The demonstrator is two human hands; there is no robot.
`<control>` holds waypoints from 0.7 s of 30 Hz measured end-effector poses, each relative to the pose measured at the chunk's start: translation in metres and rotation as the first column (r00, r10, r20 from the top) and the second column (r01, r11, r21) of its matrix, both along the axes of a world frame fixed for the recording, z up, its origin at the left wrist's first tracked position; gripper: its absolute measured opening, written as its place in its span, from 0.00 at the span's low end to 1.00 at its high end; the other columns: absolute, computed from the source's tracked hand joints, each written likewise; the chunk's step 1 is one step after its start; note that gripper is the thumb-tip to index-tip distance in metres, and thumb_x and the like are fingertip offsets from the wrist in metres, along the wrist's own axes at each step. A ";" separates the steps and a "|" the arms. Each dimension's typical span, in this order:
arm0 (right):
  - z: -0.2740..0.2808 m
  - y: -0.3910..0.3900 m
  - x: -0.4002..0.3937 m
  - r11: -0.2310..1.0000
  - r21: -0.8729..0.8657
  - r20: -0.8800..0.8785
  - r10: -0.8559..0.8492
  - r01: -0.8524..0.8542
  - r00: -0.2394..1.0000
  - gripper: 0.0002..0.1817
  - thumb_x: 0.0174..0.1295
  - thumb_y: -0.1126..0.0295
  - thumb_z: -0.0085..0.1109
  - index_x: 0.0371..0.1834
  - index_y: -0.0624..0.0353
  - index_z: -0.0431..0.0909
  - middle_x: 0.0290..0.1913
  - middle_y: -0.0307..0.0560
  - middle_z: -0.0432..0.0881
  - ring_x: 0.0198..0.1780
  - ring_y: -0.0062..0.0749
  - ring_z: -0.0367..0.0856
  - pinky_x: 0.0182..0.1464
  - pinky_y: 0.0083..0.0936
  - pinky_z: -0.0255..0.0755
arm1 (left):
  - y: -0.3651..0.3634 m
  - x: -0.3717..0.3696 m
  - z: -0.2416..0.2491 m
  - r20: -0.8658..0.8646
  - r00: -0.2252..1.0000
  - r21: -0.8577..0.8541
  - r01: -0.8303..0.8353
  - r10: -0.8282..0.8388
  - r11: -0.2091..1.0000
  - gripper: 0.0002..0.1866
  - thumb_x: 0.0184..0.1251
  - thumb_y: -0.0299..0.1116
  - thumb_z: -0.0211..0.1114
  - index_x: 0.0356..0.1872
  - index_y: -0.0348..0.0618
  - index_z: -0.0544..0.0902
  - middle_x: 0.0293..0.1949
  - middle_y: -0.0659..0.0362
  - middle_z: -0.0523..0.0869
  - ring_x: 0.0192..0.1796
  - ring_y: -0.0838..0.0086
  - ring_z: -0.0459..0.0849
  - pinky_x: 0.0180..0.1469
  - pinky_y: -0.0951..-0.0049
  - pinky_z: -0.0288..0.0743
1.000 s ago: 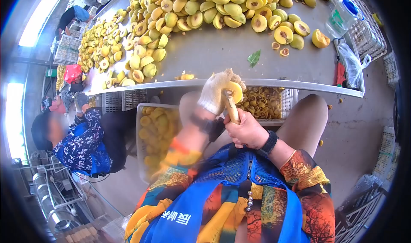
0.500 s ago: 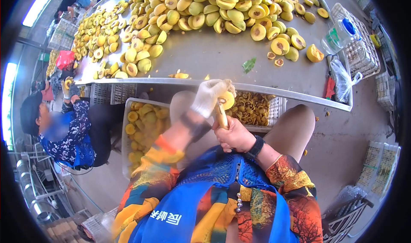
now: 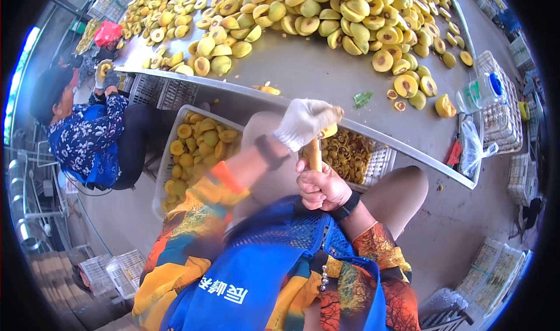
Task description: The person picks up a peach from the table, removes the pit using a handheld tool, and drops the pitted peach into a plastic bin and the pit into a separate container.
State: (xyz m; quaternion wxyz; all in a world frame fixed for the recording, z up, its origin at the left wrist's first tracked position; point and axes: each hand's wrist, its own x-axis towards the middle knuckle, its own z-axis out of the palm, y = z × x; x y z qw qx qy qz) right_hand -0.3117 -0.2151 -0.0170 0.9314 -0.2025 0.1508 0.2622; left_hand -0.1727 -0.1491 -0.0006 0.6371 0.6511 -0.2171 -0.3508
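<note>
My left hand (image 3: 306, 122), in a white glove, grips a yellow fruit half (image 3: 329, 131) above the crate of scraps. My bare right hand (image 3: 322, 186) is closed around the light wooden handle of a tool (image 3: 315, 154). The tool stands nearly upright, its upper end at the fruit half; its tip is hidden by fruit and glove. Below and behind the hands is a white crate (image 3: 380, 163) of brown and yellow pit scraps (image 3: 347, 156). To the left, another white crate (image 3: 165, 166) holds yellow fruit halves (image 3: 204, 139).
A metal table (image 3: 280, 74) bears a large heap of fruit halves (image 3: 356, 16), a green leaf (image 3: 362, 100) and a plastic jar (image 3: 479, 93). Its raised edge runs just beyond my hands. A co-worker (image 3: 87, 126) sits at the left. Stacked crates (image 3: 493, 272) stand at the lower right.
The view has turned and shifted. My left hand now covers more of the fruit half, and the tool handle stands more upright in my right hand.
</note>
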 end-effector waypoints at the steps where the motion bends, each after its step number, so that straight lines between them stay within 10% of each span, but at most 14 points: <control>1: 0.003 0.000 0.002 1.000 -0.011 0.000 -0.015 0.015 1.000 0.08 0.62 0.78 0.45 0.41 0.53 0.68 0.16 0.34 0.59 0.10 0.13 0.51 0.11 0.14 0.48 | -0.003 0.002 -0.003 -0.072 0.987 -0.063 -0.149 0.144 0.987 0.12 0.62 0.36 0.59 0.31 0.36 0.81 0.25 0.58 0.81 0.23 0.76 0.78 0.25 0.79 0.72; 3: 0.002 0.008 0.006 0.995 -0.058 0.008 -0.079 0.079 0.997 0.07 0.61 0.78 0.46 0.41 0.54 0.68 0.17 0.35 0.61 0.10 0.14 0.53 0.11 0.15 0.51 | -0.010 0.008 -0.011 -0.230 0.888 -0.156 -0.438 0.399 0.885 0.16 0.62 0.44 0.59 0.31 0.38 0.80 0.23 0.57 0.81 0.22 0.74 0.78 0.23 0.76 0.71; 4: 0.000 0.012 0.007 0.991 -0.079 0.013 -0.109 0.110 0.994 0.07 0.61 0.78 0.47 0.40 0.55 0.68 0.17 0.35 0.62 0.10 0.15 0.55 0.11 0.15 0.52 | -0.006 0.018 -0.011 -0.687 0.690 -0.151 -0.441 0.227 0.885 0.19 0.64 0.50 0.54 0.29 0.43 0.75 0.23 0.55 0.80 0.23 0.66 0.80 0.21 0.70 0.72; 8: -0.030 0.011 -0.002 0.648 -0.698 0.337 -0.081 0.307 0.938 0.07 0.59 0.76 0.53 0.38 0.60 0.67 0.18 0.36 0.68 0.11 0.18 0.65 0.12 0.16 0.62 | 0.038 0.035 -0.006 -0.769 0.577 -0.178 -0.607 0.275 0.774 0.18 0.64 0.51 0.54 0.33 0.44 0.75 0.28 0.55 0.81 0.25 0.63 0.81 0.18 0.71 0.72; 11: -0.024 -0.010 -0.009 0.143 -0.929 0.343 -0.012 0.341 0.939 0.06 0.59 0.75 0.53 0.37 0.62 0.69 0.19 0.35 0.72 0.15 0.19 0.71 0.17 0.17 0.67 | 0.106 0.045 -0.008 -0.611 0.650 -0.198 -0.678 0.451 0.708 0.15 0.65 0.47 0.55 0.34 0.46 0.75 0.29 0.55 0.81 0.27 0.63 0.82 0.20 0.71 0.75; 13: -0.017 -0.018 -0.018 -0.231 -0.880 0.410 0.076 0.416 0.909 0.08 0.56 0.73 0.58 0.36 0.63 0.71 0.24 0.49 0.79 0.26 0.29 0.80 0.30 0.25 0.74 | 0.156 0.048 -0.027 -0.354 0.471 -0.089 -0.877 0.808 0.472 0.17 0.65 0.49 0.54 0.34 0.44 0.77 0.27 0.60 0.80 0.24 0.73 0.80 0.18 0.73 0.71; 15: -0.037 -0.025 -0.025 -0.267 -0.920 0.271 0.095 0.287 0.958 0.13 0.54 0.69 0.60 0.38 0.64 0.71 0.27 0.58 0.80 0.30 0.43 0.82 0.31 0.33 0.75 | 0.222 0.033 -0.038 0.077 0.448 0.056 -0.894 0.891 0.444 0.18 0.62 0.49 0.57 0.35 0.43 0.79 0.27 0.61 0.80 0.25 0.75 0.80 0.20 0.74 0.72; 17: -0.073 -0.033 -0.030 -0.576 -0.812 -0.209 0.439 0.095 0.874 0.16 0.53 0.64 0.60 0.37 0.65 0.70 0.29 0.64 0.79 0.33 0.56 0.80 0.35 0.43 0.74 | 0.284 0.020 -0.066 0.234 0.343 0.205 -0.932 0.910 0.299 0.20 0.59 0.50 0.60 0.37 0.41 0.80 0.28 0.61 0.81 0.27 0.76 0.80 0.24 0.74 0.73; 19: -0.095 -0.038 -0.032 -0.472 -0.871 -0.111 0.459 0.136 0.882 0.18 0.53 0.61 0.59 0.35 0.65 0.68 0.29 0.67 0.78 0.35 0.63 0.77 0.37 0.49 0.71 | 0.337 0.011 -0.103 0.209 0.225 0.422 -0.899 0.952 0.120 0.25 0.56 0.53 0.62 0.40 0.37 0.80 0.30 0.60 0.82 0.30 0.75 0.80 0.30 0.73 0.74; 21: -0.086 -0.028 -0.029 -0.415 -0.906 -0.094 0.378 0.078 0.921 0.17 0.53 0.62 0.59 0.34 0.65 0.68 0.28 0.68 0.77 0.35 0.64 0.76 0.36 0.49 0.70 | 0.370 -0.010 -0.145 0.559 0.470 0.579 -0.811 0.683 0.084 0.28 0.54 0.54 0.62 0.48 0.41 0.78 0.43 0.55 0.81 0.42 0.67 0.80 0.46 0.67 0.73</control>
